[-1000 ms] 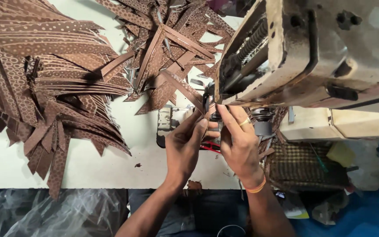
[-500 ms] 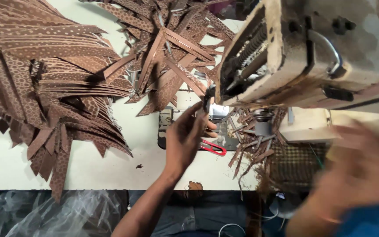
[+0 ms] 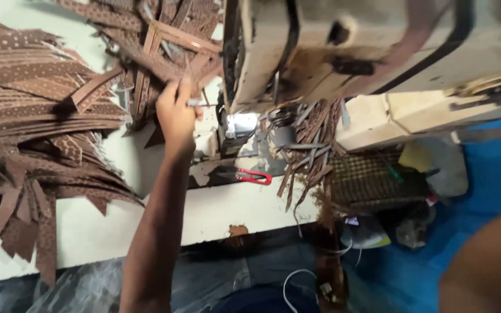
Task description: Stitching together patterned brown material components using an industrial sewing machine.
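- Pinched between the fingers of the left hand are brown perforated strips from the loose heap behind the needle area; the fingers are pressed together on the strips, with the hand just left of the sewing machine head. A second ago both hands worked close together at the needle; now this one has reached up and away into the heap.
- Right hand: it has left the needle area. Half a second ago it swept as a blur to the lower right, and now only a blurred forearm shows at the lower right corner, so whether that hand is spread or closed cannot be told.
- Sewing machine, large, cream and worn, fills the upper right; its lit needle area now stands unattended, which suggests, as a judgement, that one piece is finished and fresh material is being fetched.
- Big fan of stacked brown strips lies on the pale table at the left, as before.
- Short offcuts hang in a cluster right of the needle.
- Red-handled snips lie on the table below the needle, apart from either hand, where they lay earlier.
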